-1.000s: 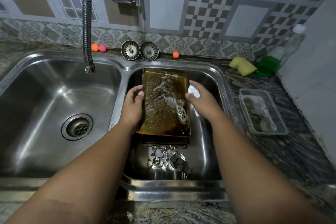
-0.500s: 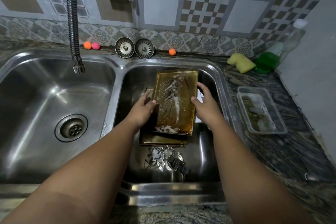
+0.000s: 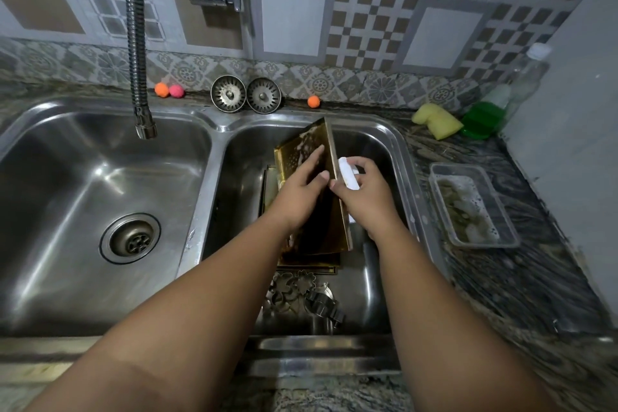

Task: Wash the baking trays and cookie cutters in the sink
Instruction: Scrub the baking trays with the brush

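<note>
Two basins are seen in the steel sink. In the right basin (image 3: 378,157) a gold baking tray (image 3: 292,157) is stood steeply on one long edge, its soapy perforated face turned to the left, and it is propped over further gold trays (image 3: 311,261) stacked flat on the basin floor. A cluster of metal cookie cutters (image 3: 301,294) is heaped at the near end of the same basin, just beside the stack. In the left basin (image 3: 83,177) only a drain (image 3: 130,237) is seen, with the flexible tap hose (image 3: 137,43) hung above it. On the counter to the right, a clear plastic container (image 3: 438,177) is filled shallowly with murky, foamy residue. The left hand (image 3: 297,194) is laid against the upright tray's face with fingers straight, nothing being clasped. The right hand (image 3: 368,201) is held just behind the tray's raised rim, with its fingers curled around a white pad (image 3: 347,174). Compared with half a second before, the tray has been tipped much further towards vertical. The left hand has been shifted from the tray's left edge onto its face, and the right hand has been drawn off the right edge, so that more of the pad is exposed.
</note>
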